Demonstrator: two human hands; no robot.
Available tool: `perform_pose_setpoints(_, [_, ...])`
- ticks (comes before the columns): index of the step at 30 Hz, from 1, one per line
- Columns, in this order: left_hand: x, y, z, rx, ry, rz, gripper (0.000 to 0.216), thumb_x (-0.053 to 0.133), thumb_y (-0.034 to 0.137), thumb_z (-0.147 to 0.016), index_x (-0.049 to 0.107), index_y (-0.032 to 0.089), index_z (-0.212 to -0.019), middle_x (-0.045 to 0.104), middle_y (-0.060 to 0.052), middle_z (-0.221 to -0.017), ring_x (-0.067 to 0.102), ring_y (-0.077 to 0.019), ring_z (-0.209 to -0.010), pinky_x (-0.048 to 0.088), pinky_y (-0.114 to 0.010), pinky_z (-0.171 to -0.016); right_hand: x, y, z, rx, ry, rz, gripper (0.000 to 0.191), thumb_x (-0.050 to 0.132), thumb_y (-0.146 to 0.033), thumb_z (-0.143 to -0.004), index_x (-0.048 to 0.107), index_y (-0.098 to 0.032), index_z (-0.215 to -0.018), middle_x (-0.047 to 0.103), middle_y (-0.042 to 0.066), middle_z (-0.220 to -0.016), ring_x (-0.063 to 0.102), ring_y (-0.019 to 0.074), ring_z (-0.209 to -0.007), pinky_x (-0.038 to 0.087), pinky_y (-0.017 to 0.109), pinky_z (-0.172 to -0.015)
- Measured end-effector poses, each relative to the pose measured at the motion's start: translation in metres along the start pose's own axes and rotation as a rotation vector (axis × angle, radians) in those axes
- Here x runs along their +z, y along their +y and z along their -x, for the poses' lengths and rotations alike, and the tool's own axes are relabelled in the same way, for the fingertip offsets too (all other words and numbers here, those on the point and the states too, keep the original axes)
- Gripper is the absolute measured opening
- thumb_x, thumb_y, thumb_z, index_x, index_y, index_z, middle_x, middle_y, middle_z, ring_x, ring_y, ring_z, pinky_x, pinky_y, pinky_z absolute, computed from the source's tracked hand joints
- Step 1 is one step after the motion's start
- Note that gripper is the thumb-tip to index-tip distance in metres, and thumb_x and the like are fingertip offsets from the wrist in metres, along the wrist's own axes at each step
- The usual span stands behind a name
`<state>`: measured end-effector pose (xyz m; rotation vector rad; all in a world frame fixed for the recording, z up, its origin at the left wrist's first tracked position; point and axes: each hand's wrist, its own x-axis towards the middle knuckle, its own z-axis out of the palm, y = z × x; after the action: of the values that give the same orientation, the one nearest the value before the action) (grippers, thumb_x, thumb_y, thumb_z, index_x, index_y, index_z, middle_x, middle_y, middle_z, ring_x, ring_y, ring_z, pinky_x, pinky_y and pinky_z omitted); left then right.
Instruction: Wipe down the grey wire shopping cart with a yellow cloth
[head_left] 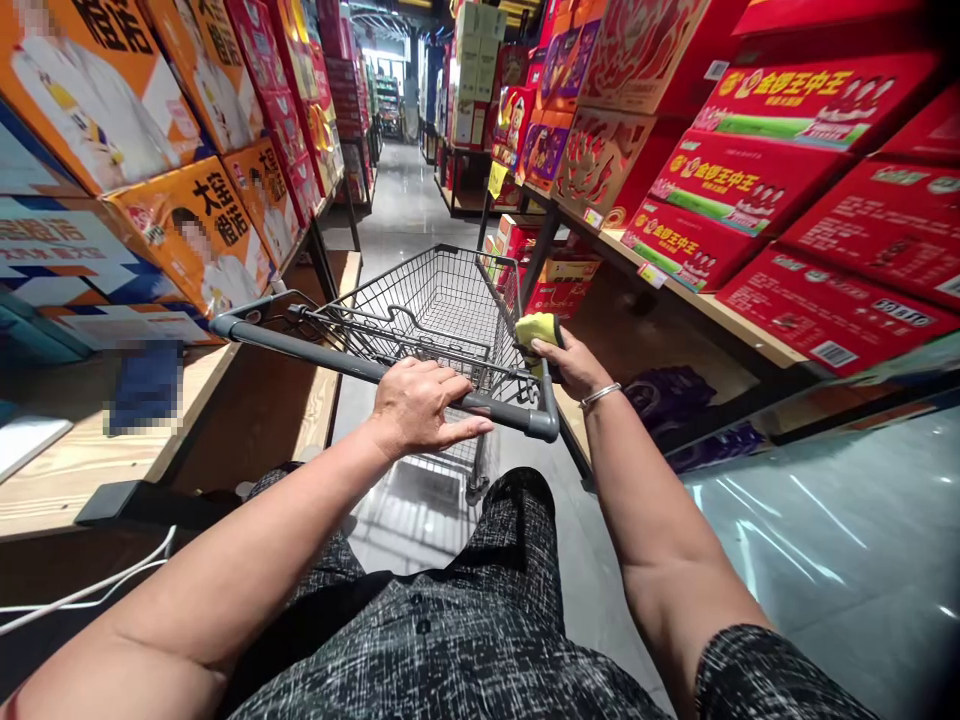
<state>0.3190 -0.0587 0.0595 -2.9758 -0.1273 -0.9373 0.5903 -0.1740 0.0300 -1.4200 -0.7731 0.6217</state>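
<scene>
A wire shopping cart (pixel 439 300) stands in front of me, and its basket holds nothing that I can see. My left hand (pixel 427 405) lies over the dark handlebar (pixel 315 355) near its right part, fingers curled over it and thumb along the near side. At the cart's right rear corner, my right hand (pixel 577 365) grips a yellow-green cloth (pixel 538 330) with a dark edge. The cloth is against or close beside the cart's side frame; exact contact is hidden. A bracelet (pixel 600 396) circles my right wrist.
Orange boxes (pixel 195 240) are stacked on a wooden shelf (pixel 45 490) at left, close to the handlebar's end. Red boxes (pixel 735 185) fill the right shelf, with purple packages (pixel 667 400) below. A grey tiled aisle (pixel 409 185) runs ahead. White cables (pixel 97 585) hang at lower left.
</scene>
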Motion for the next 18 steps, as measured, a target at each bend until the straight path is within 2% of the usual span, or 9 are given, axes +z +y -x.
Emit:
perform_pose_setpoints(3, [0.001, -0.007, 0.001, 0.003, 0.009, -0.004, 0.055, 0.049, 0.074, -0.089, 0.069, 0.024, -0.080, 0.071, -0.002, -0.072, 0.061, -0.0205, -0.071, 0.037, -0.038, -0.071, 0.002, -0.004, -0.013, 0.094, -0.112, 0.094, 0.066, 0.089, -0.041, -0.057, 0.068, -0.021, -0.117, 0.074, 0.005, -0.110, 0.068, 0.0175, -0.093, 0.056, 0.031, -0.083])
perform_pose_setpoints(6, [0.002, -0.017, 0.001, 0.015, 0.007, -0.009, 0.057, 0.049, 0.075, -0.088, 0.069, 0.023, -0.079, 0.071, -0.002, -0.072, 0.062, -0.0203, -0.071, 0.036, -0.038, -0.071, 0.004, -0.011, -0.024, 0.162, -0.194, 0.200, 0.063, 0.090, -0.030, -0.053, 0.070, -0.020, -0.112, 0.075, 0.002, -0.097, 0.066, 0.0146, -0.081, 0.054, 0.025, -0.070])
perform_pose_setpoints(9, [0.003, -0.031, -0.001, 0.009, -0.014, 0.000, 0.059, 0.047, 0.076, -0.088, 0.070, 0.023, -0.077, 0.071, -0.002, -0.071, 0.062, -0.0203, -0.070, 0.036, -0.038, -0.072, 0.009, -0.015, -0.032, 0.214, -0.225, 0.241, 0.057, 0.084, -0.017, -0.050, 0.071, -0.020, -0.105, 0.074, -0.001, -0.083, 0.063, 0.0133, -0.070, 0.050, 0.023, -0.060])
perform_pose_setpoints(11, [0.003, -0.043, -0.002, -0.003, -0.039, 0.017, 0.059, 0.045, 0.075, -0.090, 0.070, 0.023, -0.077, 0.072, -0.003, -0.072, 0.062, -0.0204, -0.071, 0.036, -0.039, -0.075, 0.015, -0.015, -0.033, 0.212, -0.222, 0.240, 0.051, 0.080, -0.014, -0.051, 0.071, -0.020, -0.100, 0.072, -0.002, -0.078, 0.060, 0.0127, -0.065, 0.049, 0.023, -0.057])
perform_pose_setpoints(14, [0.005, -0.063, -0.003, -0.031, -0.050, 0.051, 0.057, 0.044, 0.070, -0.092, 0.071, 0.023, -0.075, 0.072, -0.003, -0.072, 0.061, -0.0208, -0.073, 0.035, -0.042, -0.082, 0.027, -0.008, -0.029, 0.177, -0.172, 0.178, 0.050, 0.078, -0.018, -0.053, 0.068, -0.019, -0.102, 0.071, -0.001, -0.081, 0.060, 0.0126, -0.066, 0.050, 0.024, -0.060])
perform_pose_setpoints(18, [0.008, -0.089, -0.002, -0.138, 0.001, 0.074, 0.052, 0.043, 0.058, -0.096, 0.069, 0.022, -0.069, 0.070, -0.003, -0.069, 0.059, -0.0227, -0.081, 0.030, -0.048, -0.094, 0.051, 0.012, -0.021, 0.055, 0.024, 0.051, 0.056, 0.079, -0.032, -0.059, 0.063, -0.020, -0.112, 0.072, 0.002, -0.101, 0.065, 0.0158, -0.088, 0.055, 0.029, -0.081])
